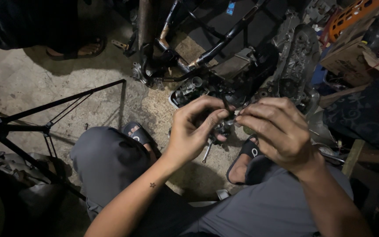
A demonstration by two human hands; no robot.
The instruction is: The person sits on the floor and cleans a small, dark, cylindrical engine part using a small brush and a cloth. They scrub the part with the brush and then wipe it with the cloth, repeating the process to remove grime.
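Seen from above, seated low over a concrete floor [31,83]. Left hand [194,131] raised in front of the knees, grip clenched around a small dark metal part [223,127], thumb and forefinger pinching its upper end. Right hand [275,129] just beside it, fingertips meeting the left's at the same small part, grip pinched on a thin bit at its tip; too small and dark to tell what exactly. Part held in the air between both hands, above the sandalled feet [139,134]. Below the hands, a slim metal tool [207,151] lying on the floor between the feet. Beyond the hands, a stripped motorcycle frame [216,41] with black tubes and a grey engine casing [297,61] to its right. Near the top right, a cardboard box [352,59] and an orange plastic crate [352,15]. On the left, black tripod legs [49,116]. Another person's sandalled foot [82,49] at upper left, well apart.
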